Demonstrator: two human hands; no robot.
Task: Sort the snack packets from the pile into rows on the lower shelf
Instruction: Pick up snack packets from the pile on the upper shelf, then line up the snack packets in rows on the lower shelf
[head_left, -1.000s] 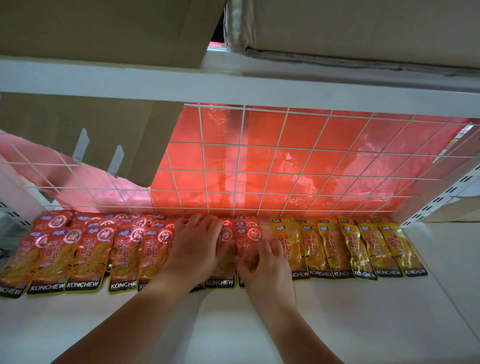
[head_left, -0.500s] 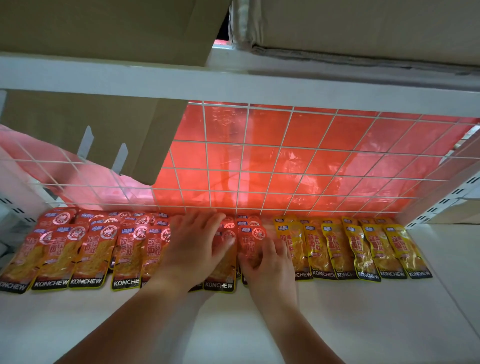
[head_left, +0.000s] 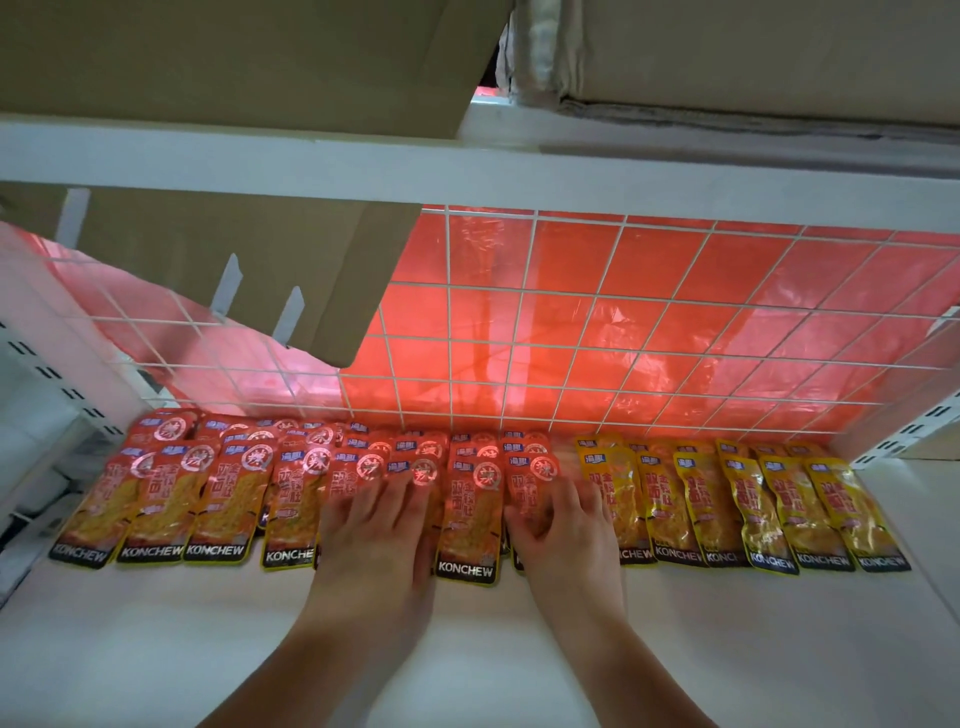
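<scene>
White lower shelf (head_left: 727, 649) filling the bottom half of the view. Behind it a white wire grid (head_left: 623, 332) backed by red plastic film, with a brown cardboard box (head_left: 249, 270) leaning down over its left part.

Red snack packets (head_left: 218, 499) along the back of the shelf, from the left end to about the middle, lying flat and overlapping in layers: glossy red tops with a round seal, orange food print below, a dark band reading KONCHEW at the near end. Yellow snack packets (head_left: 779, 509) just beside them, carrying the row on to the right: same shape, yellow foil, same dark band.

Long axis of each packet running front to back, KONCHEW end toward the person, top end toward the grid; those at the far left and far right fanning slightly outward.

Left hand (head_left: 379, 525) flat on the red packets near the middle, fingers straight and spread, pressing down, gripping nothing. Right hand (head_left: 563, 525) likewise flat, fingers resting where the last red packet meets the first yellow one.
</scene>
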